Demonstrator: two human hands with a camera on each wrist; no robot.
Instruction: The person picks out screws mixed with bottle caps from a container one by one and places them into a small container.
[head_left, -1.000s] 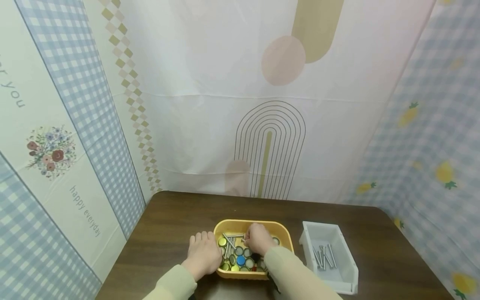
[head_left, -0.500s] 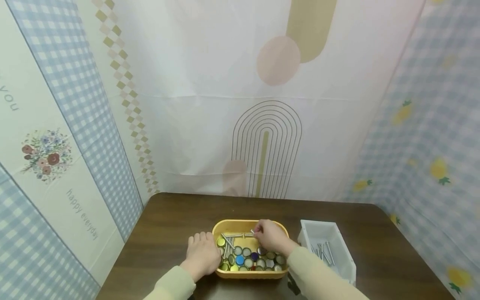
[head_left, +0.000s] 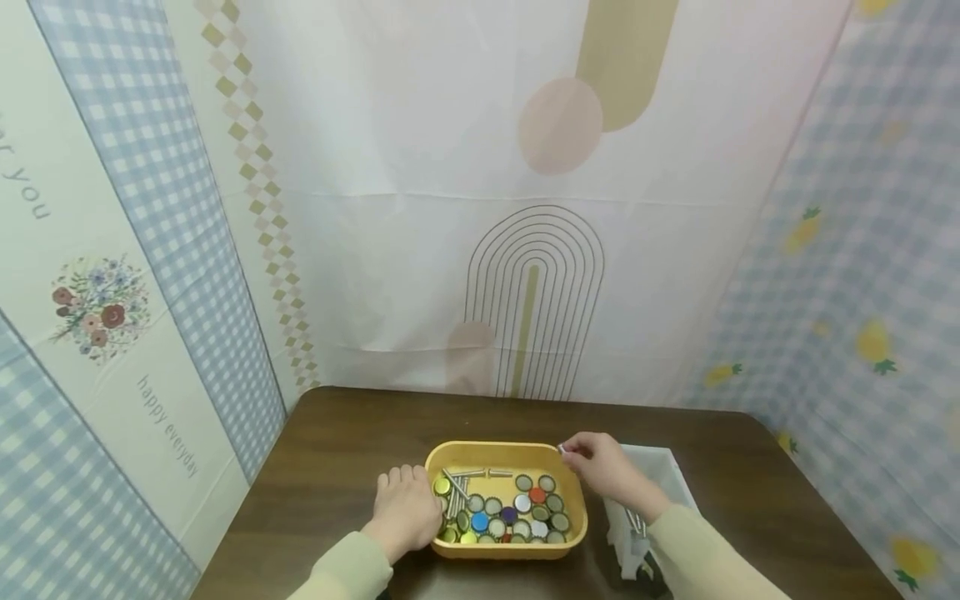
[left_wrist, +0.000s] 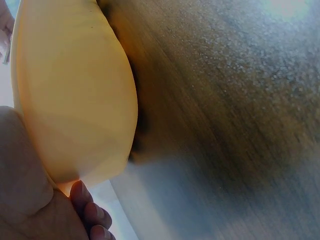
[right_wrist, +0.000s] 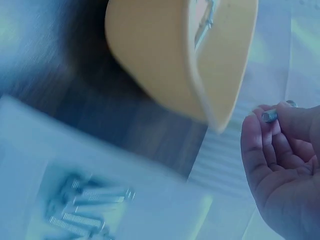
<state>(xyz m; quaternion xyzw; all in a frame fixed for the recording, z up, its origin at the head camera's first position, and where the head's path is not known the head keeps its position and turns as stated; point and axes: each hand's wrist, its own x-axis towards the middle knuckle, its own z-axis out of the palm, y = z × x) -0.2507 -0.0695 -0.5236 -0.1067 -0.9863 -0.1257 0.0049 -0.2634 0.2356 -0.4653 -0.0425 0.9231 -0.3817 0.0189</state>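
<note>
My left hand (head_left: 408, 508) holds the left side of the yellow plastic bin (head_left: 510, 552), its fingertips curled against the outside in the left wrist view. Bottle caps lie inside, among them a blue cap (head_left: 480, 522), with several metal bolts (head_left: 456, 498) at the left and back. Between thumb and fingers, my right hand (head_left: 607, 473) pinches a silver bolt (right_wrist: 270, 116). That hand is above the gap between the yellow bin's back right corner and the white bin (head_left: 660, 460), whose middle its forearm partly covers. More bolts (right_wrist: 100, 195) lie in the white bin.
Both bins stand on a dark brown wooden table (head_left: 360, 433), the white one to the right. A printed white cloth (head_left: 390, 275) hangs behind the table. Blue checked cloths hang at both sides.
My right hand has lifted out of the yellow bin with a bolt and moved right, toward the white bin. The caps it covered now show. My left hand stays at the bin's left side.
</note>
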